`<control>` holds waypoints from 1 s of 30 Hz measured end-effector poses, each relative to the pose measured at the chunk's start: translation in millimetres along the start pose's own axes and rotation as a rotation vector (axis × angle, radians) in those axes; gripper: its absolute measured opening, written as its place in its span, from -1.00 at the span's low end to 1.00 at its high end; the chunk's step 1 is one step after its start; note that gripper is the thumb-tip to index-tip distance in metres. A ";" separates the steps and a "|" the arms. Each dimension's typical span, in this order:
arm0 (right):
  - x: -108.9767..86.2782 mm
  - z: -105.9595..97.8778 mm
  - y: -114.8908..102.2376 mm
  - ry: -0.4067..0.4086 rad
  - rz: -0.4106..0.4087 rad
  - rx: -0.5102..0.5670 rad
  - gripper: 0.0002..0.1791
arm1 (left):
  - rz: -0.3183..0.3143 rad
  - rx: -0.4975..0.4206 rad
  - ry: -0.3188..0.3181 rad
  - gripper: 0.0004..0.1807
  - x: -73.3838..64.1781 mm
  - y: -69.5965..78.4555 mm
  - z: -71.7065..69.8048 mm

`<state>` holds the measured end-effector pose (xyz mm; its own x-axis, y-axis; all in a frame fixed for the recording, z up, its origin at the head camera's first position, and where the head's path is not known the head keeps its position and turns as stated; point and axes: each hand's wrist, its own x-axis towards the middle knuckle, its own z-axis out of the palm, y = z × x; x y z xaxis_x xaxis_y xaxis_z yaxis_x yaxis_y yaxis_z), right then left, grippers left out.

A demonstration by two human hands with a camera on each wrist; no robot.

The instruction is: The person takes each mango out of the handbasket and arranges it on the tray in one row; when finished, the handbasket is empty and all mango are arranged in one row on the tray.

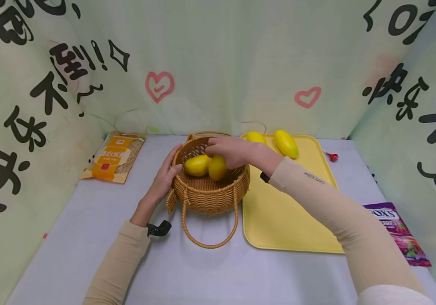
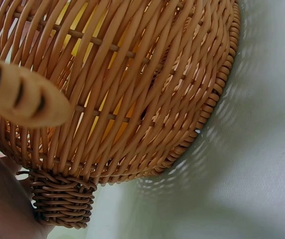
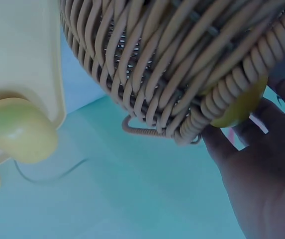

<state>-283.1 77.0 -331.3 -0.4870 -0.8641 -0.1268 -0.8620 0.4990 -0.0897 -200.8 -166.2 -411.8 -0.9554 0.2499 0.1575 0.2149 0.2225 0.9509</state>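
Observation:
A round wicker basket (image 1: 212,201) stands on the table, one looped handle hanging down in front. My left hand (image 1: 162,177) holds its left side, the thumb at the rim. Over the basket's mouth, my right hand (image 1: 232,151) grips a yellow mango (image 1: 218,168), seen between the fingers and rim in the right wrist view. A second mango (image 1: 197,165) lies inside, to the left of it. Through the weave, yellow shows in the left wrist view, where the basket wall (image 2: 132,89) fills much of the picture.
A yellow tray (image 1: 290,212) lies right of the basket, with two mangoes (image 1: 286,144) at its far end. Beyond its right edge are a small red-headed lollipop (image 1: 332,157) and a purple snack bag (image 1: 401,233). An orange-labelled grain packet (image 1: 115,159) lies back left. Curtains surround the table.

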 end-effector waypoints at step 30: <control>-43.2 -35.1 18.7 0.209 0.112 0.325 -0.43 | 0.010 -0.008 0.009 -0.33 5.1 -13.5 1.2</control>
<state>-283.1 121.3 -292.8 -0.6222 -0.7814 0.0472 -0.7289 0.5563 -0.3991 -208.3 -166.8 -424.2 -0.9550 0.2432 0.1699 0.2234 0.2126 0.9513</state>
